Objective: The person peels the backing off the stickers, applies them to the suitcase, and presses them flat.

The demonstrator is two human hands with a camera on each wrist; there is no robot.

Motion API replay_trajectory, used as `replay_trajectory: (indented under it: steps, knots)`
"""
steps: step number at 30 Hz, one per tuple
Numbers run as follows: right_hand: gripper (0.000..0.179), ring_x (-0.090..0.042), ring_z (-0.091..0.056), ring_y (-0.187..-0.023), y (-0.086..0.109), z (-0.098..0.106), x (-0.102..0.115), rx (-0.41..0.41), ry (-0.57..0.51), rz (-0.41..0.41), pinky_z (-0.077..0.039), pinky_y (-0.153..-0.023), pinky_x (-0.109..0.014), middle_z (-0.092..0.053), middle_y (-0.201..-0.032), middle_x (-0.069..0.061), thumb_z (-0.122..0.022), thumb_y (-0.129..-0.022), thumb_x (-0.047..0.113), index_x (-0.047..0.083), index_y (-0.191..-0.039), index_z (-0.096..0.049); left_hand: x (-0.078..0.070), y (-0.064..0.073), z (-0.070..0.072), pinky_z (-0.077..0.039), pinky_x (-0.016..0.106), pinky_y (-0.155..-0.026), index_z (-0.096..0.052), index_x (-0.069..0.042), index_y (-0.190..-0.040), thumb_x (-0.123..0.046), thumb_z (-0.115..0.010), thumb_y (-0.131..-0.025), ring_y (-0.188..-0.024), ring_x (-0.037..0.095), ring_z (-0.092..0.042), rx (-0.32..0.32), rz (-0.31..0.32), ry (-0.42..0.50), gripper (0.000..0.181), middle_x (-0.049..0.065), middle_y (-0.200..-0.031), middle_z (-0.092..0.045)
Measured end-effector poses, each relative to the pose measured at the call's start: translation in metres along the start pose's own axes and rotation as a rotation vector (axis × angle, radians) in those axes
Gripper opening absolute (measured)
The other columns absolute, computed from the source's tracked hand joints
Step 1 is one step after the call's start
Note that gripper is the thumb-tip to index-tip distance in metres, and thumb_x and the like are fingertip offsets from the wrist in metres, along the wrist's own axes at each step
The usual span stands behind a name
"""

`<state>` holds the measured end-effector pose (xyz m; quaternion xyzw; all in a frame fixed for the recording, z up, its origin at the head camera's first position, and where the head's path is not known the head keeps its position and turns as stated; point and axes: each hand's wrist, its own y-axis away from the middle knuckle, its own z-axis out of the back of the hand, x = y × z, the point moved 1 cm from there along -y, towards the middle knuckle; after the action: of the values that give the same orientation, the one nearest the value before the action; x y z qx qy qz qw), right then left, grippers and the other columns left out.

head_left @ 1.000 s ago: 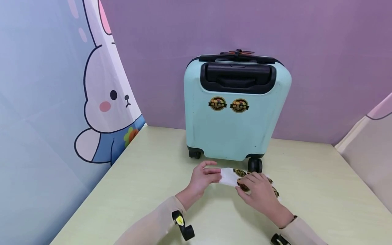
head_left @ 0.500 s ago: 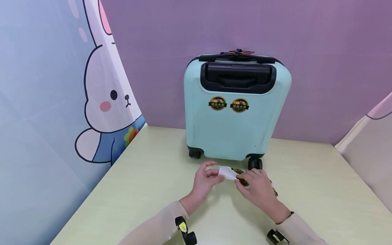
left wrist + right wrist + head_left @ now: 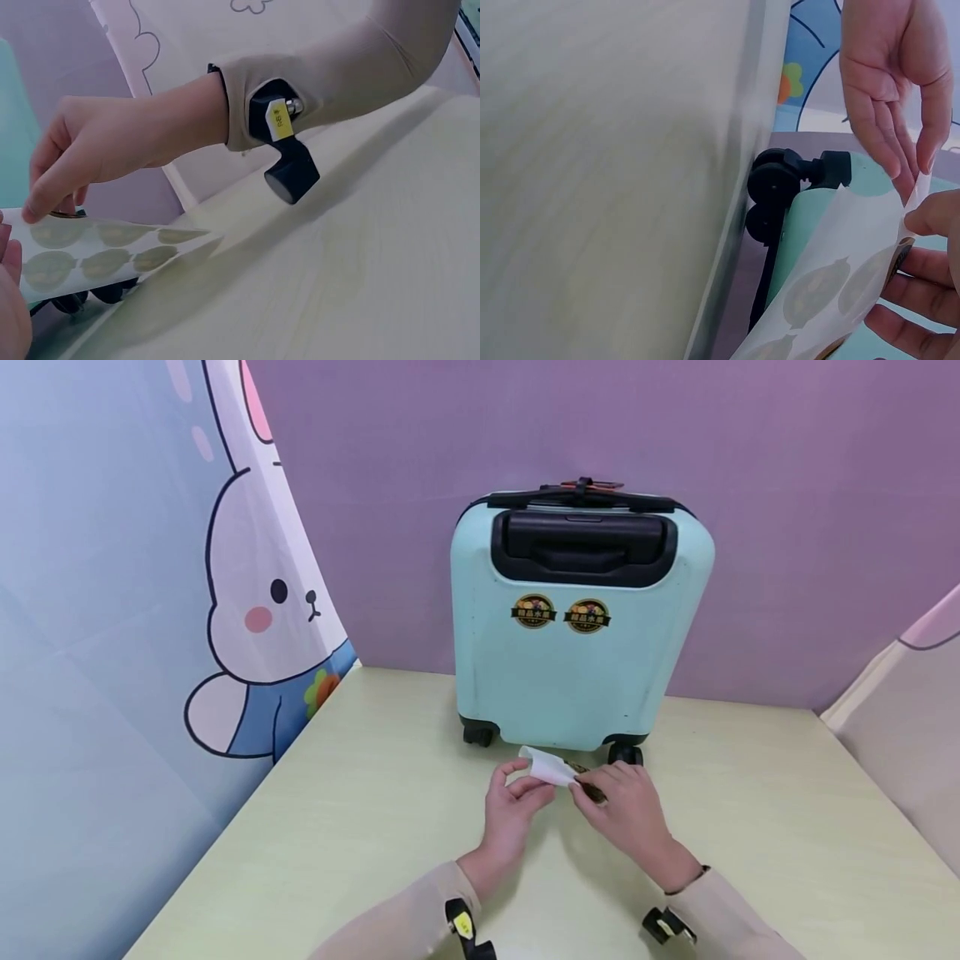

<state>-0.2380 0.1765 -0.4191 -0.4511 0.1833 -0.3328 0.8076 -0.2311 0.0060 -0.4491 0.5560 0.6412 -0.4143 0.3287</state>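
A white sheet of stickers (image 3: 551,769) is held between both hands in front of the suitcase, bent at its left end. My left hand (image 3: 510,814) pinches that blank end between thumb and fingers. My right hand (image 3: 628,810) pinches at a round black-and-gold sticker (image 3: 592,791), whose dark edge shows beside the fingertips in the right wrist view. The sheet's pale back, with round sticker outlines showing through, faces the left wrist camera. A mint-green suitcase (image 3: 555,685) stands upright behind, bearing two matching round stickers (image 3: 533,611) side by side below its handle recess.
The suitcase stands on a pale tabletop (image 3: 360,827) against a purple backdrop (image 3: 375,485). A blue cloth with a rabbit print (image 3: 255,585) hangs on the left. Black wheels (image 3: 625,753) lie just beyond the right hand.
Both hands have moved a little away from me, and the left has shifted right. The sheet has bent up more at its left end, and less of its printed face shows.
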Motion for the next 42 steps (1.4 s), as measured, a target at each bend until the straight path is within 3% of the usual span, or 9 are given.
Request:
replay_trajectory:
  steps: [6,11,15,21,28,35,42]
  knots:
    - [0.011,-0.023,-0.059,-0.065,-0.002,-0.003,0.0,0.001,-0.009,0.003,-0.042,-0.055,-0.038,-0.071,-0.074,-0.005,-0.075,-0.077,0.015,0.005,-0.08,-0.075,0.005,0.0,-0.005,-0.059,0.031,-0.082,-0.061,0.006,-0.104,0.007,-0.068,-0.089,-0.084,0.016,-0.071,-0.046,0.048,0.075,0.017,0.008,-0.09,-0.074]
    - [0.012,-0.024,-0.06,-0.067,-0.003,-0.005,0.001,0.005,-0.018,0.009,-0.043,-0.057,-0.04,-0.071,-0.075,-0.006,-0.078,-0.074,0.013,0.004,-0.081,-0.075,0.01,-0.002,-0.008,-0.059,0.032,-0.082,-0.066,0.01,-0.099,0.008,-0.067,-0.09,-0.083,0.015,-0.071,-0.034,0.073,0.107,0.01,0.008,-0.088,-0.074]
    - [0.012,-0.025,-0.06,-0.067,-0.004,-0.006,0.003,0.002,-0.012,0.019,-0.044,-0.058,-0.041,-0.071,-0.074,-0.007,-0.077,-0.074,0.013,0.003,-0.081,-0.075,0.011,-0.003,-0.008,-0.059,0.032,-0.081,-0.067,0.006,-0.093,0.009,-0.066,-0.089,-0.082,0.015,-0.071,-0.032,0.074,0.12,0.004,0.009,-0.087,-0.074]
    - [0.011,-0.026,-0.061,-0.067,-0.005,-0.006,0.005,-0.006,0.003,0.026,-0.045,-0.058,-0.043,-0.071,-0.074,-0.007,-0.073,-0.075,0.012,0.002,-0.08,-0.075,0.01,-0.003,-0.009,-0.059,0.037,-0.085,-0.067,0.0,-0.089,0.009,-0.064,-0.091,-0.081,0.013,-0.071,-0.017,0.063,0.131,0.01,0.011,-0.089,-0.074]
    - [0.011,-0.024,-0.06,-0.066,-0.008,-0.005,0.007,-0.015,0.007,0.04,-0.045,-0.057,-0.042,-0.071,-0.073,-0.006,-0.069,-0.075,0.01,0.003,-0.079,-0.076,0.008,-0.005,-0.009,-0.06,0.033,-0.08,-0.066,-0.004,-0.086,0.007,-0.064,-0.092,-0.079,0.013,-0.072,-0.023,0.049,0.122,0.012,0.012,-0.088,-0.074]
    - [0.011,-0.025,-0.06,-0.066,-0.01,-0.001,0.008,-0.01,0.007,0.031,-0.043,-0.055,-0.041,-0.072,-0.073,-0.006,-0.072,-0.073,0.01,0.003,-0.08,-0.076,0.007,-0.005,-0.007,-0.06,0.033,-0.08,-0.064,-0.001,-0.086,0.007,-0.064,-0.092,-0.078,0.012,-0.072,-0.022,0.04,0.115,0.01,0.011,-0.085,-0.074]
    - [0.006,-0.022,-0.058,-0.062,-0.012,0.004,0.007,-0.031,-0.008,0.039,-0.041,-0.053,-0.038,-0.068,-0.067,-0.002,-0.077,-0.069,0.008,0.007,-0.069,-0.072,0.006,-0.005,-0.004,-0.06,0.031,-0.077,-0.064,-0.002,-0.086,0.008,-0.064,-0.091,-0.078,0.012,-0.072,-0.016,0.034,0.116,0.011,0.009,-0.083,-0.074]
